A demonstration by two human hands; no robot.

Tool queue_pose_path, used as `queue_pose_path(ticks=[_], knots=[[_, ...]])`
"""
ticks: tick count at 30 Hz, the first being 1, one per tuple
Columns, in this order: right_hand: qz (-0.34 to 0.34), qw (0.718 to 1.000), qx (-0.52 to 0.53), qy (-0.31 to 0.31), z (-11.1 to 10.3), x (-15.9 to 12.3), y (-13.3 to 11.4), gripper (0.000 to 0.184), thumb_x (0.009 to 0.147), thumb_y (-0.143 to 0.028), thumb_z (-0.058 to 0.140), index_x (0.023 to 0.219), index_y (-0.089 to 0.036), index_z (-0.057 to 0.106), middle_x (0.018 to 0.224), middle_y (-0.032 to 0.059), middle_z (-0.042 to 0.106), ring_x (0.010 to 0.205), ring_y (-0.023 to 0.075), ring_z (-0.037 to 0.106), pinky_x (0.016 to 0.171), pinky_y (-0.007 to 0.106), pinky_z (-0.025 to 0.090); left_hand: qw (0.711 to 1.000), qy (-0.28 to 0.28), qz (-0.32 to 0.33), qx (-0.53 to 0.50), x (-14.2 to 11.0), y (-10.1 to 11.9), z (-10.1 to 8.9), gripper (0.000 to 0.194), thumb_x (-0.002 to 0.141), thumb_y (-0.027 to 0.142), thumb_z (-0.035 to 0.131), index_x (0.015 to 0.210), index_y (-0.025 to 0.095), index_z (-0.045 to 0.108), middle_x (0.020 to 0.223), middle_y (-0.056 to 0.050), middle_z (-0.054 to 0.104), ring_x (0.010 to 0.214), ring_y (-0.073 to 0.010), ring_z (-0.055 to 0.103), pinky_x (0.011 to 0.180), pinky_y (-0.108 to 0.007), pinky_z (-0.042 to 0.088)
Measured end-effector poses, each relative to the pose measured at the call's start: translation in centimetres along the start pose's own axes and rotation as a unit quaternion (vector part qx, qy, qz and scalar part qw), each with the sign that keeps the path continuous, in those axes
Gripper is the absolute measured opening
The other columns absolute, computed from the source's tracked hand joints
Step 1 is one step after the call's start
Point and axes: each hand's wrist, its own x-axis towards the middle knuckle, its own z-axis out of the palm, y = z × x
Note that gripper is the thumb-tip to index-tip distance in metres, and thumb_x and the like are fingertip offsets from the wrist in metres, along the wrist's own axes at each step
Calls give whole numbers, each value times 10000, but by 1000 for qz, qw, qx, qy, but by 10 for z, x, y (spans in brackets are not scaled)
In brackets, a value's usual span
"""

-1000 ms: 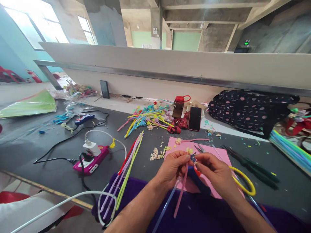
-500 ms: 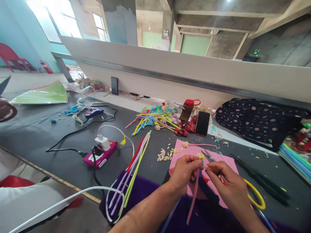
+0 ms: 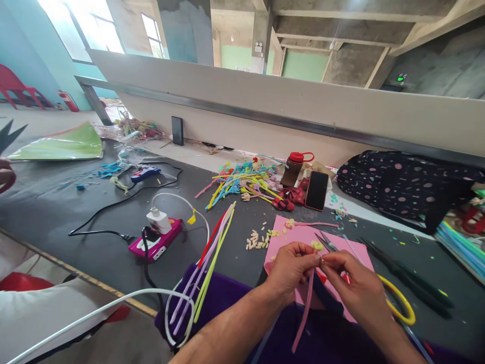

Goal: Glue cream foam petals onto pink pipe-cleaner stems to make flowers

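At the far left edge of the dark tabletop (image 3: 113, 217), part of a co-worker's hand (image 3: 5, 174), cut off by the frame, with grey blades (image 3: 13, 134) above and a green sheet (image 3: 60, 144) in clear plastic beside. Farther along, a blue tool (image 3: 146, 174) amid a looping black cord, then a magenta power strip (image 3: 166, 242) with a white plug (image 3: 158, 221) on top. Next, slender loose stems (image 3: 215, 259) in red, lilac and yellow-green, lower ends over purple cloth (image 3: 235, 288), and behind, a heaped tangle of coloured stems (image 3: 246, 182). Then a scatter of cream pieces (image 3: 254, 241) beside a pink sheet (image 3: 299, 236), with a tufted stem (image 3: 314, 224) along the far side. Over the sheet, the left hand (image 3: 291, 265), thumb and forefinger pinching a pink stem (image 3: 306, 313), lower length dangling below. Just beyond those fingertips, a small yellow bunch (image 3: 317, 245), then slightly parted scissors (image 3: 326, 241). Behind, a red-capped bottle (image 3: 292, 172) and a leaning phone (image 3: 316, 191). Then the right hand (image 3: 354, 283), thumb and forefinger near the left fingertips; whether pressed together or pinching anything, impossible to tell. Farther right, a yellow ring (image 3: 407, 313), a dark patterned bag (image 3: 397, 187) and a green-handled tool (image 3: 420, 285).
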Motion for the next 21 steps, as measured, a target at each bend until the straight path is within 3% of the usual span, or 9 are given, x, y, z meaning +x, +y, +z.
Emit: queue_pose_path(ticks=[10,21], knots=[[-20,1000,-5,1,2,-1,5,89,853,-242,536,932,-223,571,792,14,623,660,150,595,614,276,477,1000,13,4,-15,-3,4,2,190,553,181,703,650,159,540,451,70,473,355,-29,366,361,-170,218],[14,1000,13,13,4,0,6,104,852,-242,541,947,-231,581,840,6,626,715,152,589,657,264,455,995,28,30,-96,-2,19,-5,236,537,165,726,647,152,518,506,52,521,361,-7,333,358,-156,158]])
